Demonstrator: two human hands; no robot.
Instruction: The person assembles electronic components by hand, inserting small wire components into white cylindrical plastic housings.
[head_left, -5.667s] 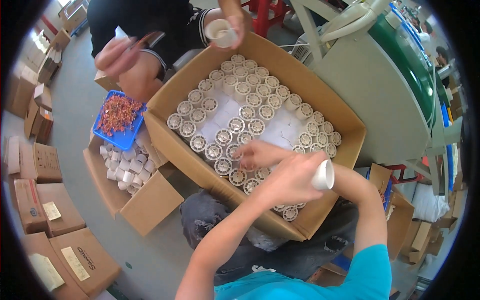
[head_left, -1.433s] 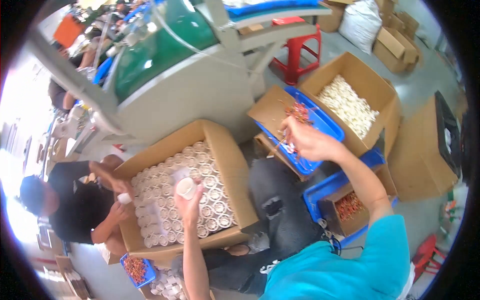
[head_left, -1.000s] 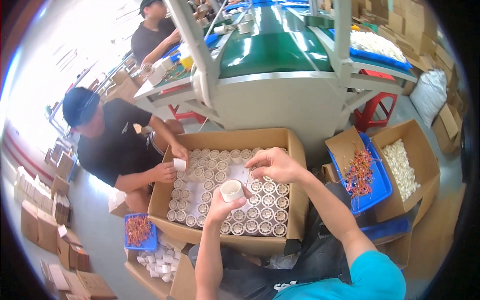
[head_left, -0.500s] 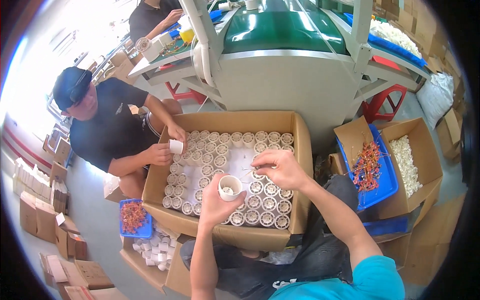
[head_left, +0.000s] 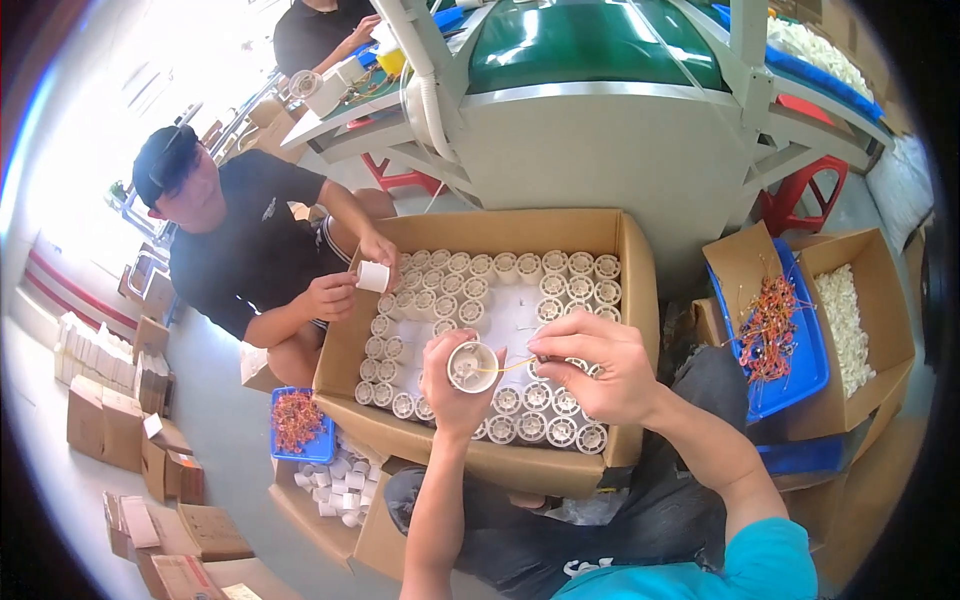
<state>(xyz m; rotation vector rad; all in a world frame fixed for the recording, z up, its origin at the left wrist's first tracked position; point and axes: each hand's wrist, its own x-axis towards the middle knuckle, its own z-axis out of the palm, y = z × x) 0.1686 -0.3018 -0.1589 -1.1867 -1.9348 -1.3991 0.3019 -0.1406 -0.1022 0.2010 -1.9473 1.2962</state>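
My left hand [head_left: 448, 402] is wrapped round a white plastic cup [head_left: 463, 384], its mouth facing up toward me. A thin yellow wire [head_left: 513, 368] runs from inside the cup across to my right hand [head_left: 612, 374]. Thumb and fingers there pinch the wire beside a small dark piece [head_left: 541, 358], whose kind I cannot make out. Both hands are over a large cardboard box [head_left: 520, 470] holding rows of similar white cups [head_left: 535, 397], their slotted round ends showing. Part of these rows is hidden beneath my hands.
Across the box's left corner, a co-worker holds another white cup [head_left: 374, 276]. Blue trays of red-orange wires [head_left: 768, 330] stand on both sides. A carton of small white parts [head_left: 845, 325] is at right; loose white cups [head_left: 350, 485] fill one at lower left. A green-belted machine [head_left: 600, 50] stands ahead.
The yellow wire now stretches visibly between the cup and my right fingers. My left hand has turned the cup's mouth slightly. The whole view has shifted, moving the scene rightward in the picture.
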